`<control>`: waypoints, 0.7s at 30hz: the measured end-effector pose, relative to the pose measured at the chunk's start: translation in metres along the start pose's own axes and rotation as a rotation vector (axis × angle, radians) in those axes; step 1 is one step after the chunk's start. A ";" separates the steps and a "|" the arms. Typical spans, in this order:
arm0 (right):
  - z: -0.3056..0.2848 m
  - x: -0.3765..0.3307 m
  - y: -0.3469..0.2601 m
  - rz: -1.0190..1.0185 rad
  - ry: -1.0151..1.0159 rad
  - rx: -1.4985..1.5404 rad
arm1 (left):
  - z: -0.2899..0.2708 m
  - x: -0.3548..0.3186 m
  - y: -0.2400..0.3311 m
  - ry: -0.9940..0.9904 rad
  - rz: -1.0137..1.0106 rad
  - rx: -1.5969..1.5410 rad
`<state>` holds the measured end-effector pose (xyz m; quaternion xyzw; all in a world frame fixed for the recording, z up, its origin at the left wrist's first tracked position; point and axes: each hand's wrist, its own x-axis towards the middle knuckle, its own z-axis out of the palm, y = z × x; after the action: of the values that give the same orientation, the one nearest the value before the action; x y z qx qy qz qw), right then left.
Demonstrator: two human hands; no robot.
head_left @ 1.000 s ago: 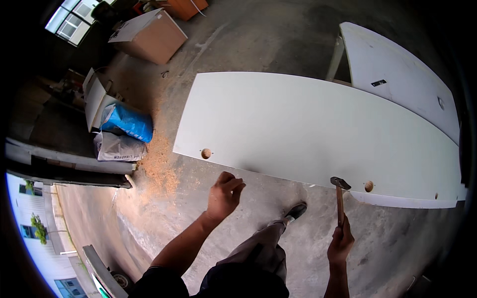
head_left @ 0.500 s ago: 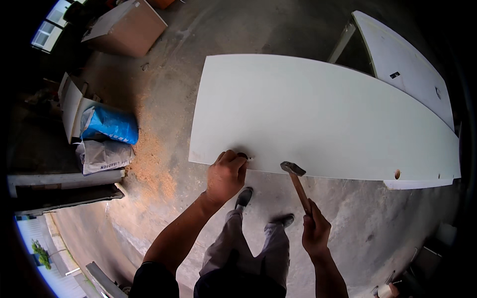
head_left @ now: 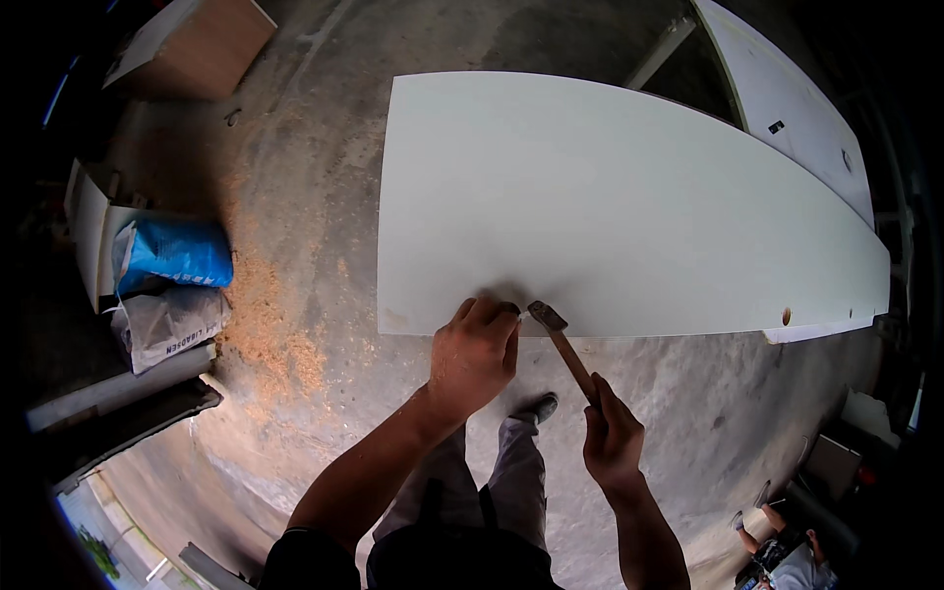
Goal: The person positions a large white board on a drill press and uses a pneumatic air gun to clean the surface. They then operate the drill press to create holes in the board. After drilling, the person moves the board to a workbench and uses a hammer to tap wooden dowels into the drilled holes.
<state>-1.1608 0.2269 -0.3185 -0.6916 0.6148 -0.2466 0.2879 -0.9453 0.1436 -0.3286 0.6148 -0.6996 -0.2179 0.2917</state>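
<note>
A long white panel (head_left: pixel 590 197) lies across in front of me, its near edge facing my body. Close to that edge, toward its left end, my left hand (head_left: pixel 474 354) is closed in a pinch over a small dark piece with a whitish tip, too hidden to name. My right hand (head_left: pixel 615 433) grips the wooden handle of a hammer (head_left: pixel 573 362). The hammer's head is beside my left fingertips, over the panel; whether it touches the small piece I cannot tell. A round hole (head_left: pixel 786 317) shows near the panel's right end.
Sawdust (head_left: pixel 270 334) covers the floor at left, beside a blue sack (head_left: pixel 175 254) and a whitish sack (head_left: pixel 172 323). A large brown box (head_left: pixel 202 49) stands far left. Behind the panel at right leans another white board (head_left: pixel 796 108). A person (head_left: pixel 792 560) is at the lower right.
The hammer has moved left, its head now close to my left fingertips. My left hand sits slightly farther right along the panel's edge. The whole view has shifted, bringing a person in at lower right.
</note>
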 end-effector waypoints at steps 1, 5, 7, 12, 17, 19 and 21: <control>-0.001 0.000 -0.001 0.009 -0.003 -0.008 | -0.001 0.000 0.000 -0.009 -0.001 0.006; -0.016 0.002 -0.024 0.007 0.051 0.059 | 0.000 -0.002 -0.006 -0.002 0.027 0.000; -0.017 0.001 -0.027 0.005 0.043 0.049 | 0.001 -0.001 -0.004 0.002 0.029 0.006; -0.011 0.007 -0.015 0.010 -0.054 -0.072 | 0.003 0.000 -0.001 0.004 0.042 0.010; -0.018 -0.005 -0.022 -0.014 0.098 0.069 | -0.001 -0.003 -0.006 -0.027 0.015 0.027; -0.009 -0.002 -0.017 0.007 -0.038 -0.074 | -0.001 -0.003 -0.005 -0.022 0.021 0.014; -0.012 0.001 -0.011 0.065 -0.093 -0.090 | -0.006 -0.009 -0.007 -0.005 0.021 0.031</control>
<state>-1.1612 0.2253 -0.3026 -0.6942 0.6334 -0.1768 0.2926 -0.9352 0.1514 -0.3302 0.6114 -0.7100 -0.2056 0.2825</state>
